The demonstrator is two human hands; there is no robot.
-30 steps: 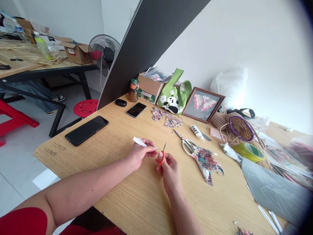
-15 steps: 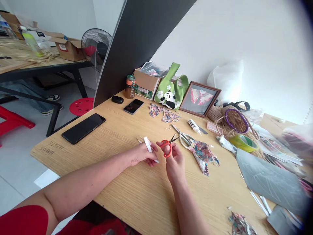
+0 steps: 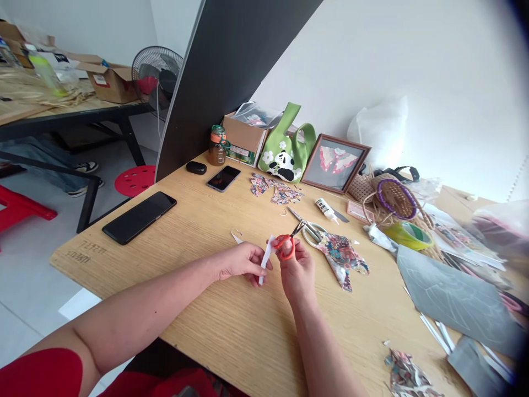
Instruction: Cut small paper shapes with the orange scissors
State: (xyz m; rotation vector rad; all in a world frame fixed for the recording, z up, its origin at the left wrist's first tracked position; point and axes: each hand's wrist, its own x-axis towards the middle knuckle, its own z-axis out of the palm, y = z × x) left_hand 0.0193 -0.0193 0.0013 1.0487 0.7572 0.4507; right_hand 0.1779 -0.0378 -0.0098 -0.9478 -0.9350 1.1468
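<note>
Between its thumb and fingers my left hand (image 3: 248, 263) pinches a narrow white strip (image 3: 266, 260), which stands up at a slant. My right hand (image 3: 297, 270) grips small orange-handled scissors (image 3: 286, 246), their dark blades pointing up and away. The strip's upper end is close to the orange handle; whether the two touch I cannot tell. Beyond my left hand, a thin white scrap (image 3: 236, 237) lies on the wooden table (image 3: 198, 237). Just right of the small scissors lie larger scissors with pale handles (image 3: 313, 234) and a piece of floral fabric (image 3: 345, 252).
Two phones (image 3: 139, 217) (image 3: 223, 178), a bottle (image 3: 217, 146), a green panda bag (image 3: 284, 157) and a framed piece (image 3: 335, 163) line the far side. A glue bottle (image 3: 325, 209), yellow tape (image 3: 409, 237), grey sheet (image 3: 450, 295) and fabric scraps (image 3: 407, 375) lie to the right.
The white strip has turned in my left hand, its top now leaning right toward my right hand. A thin scrap shows on the table beyond. The view has shifted slightly.
</note>
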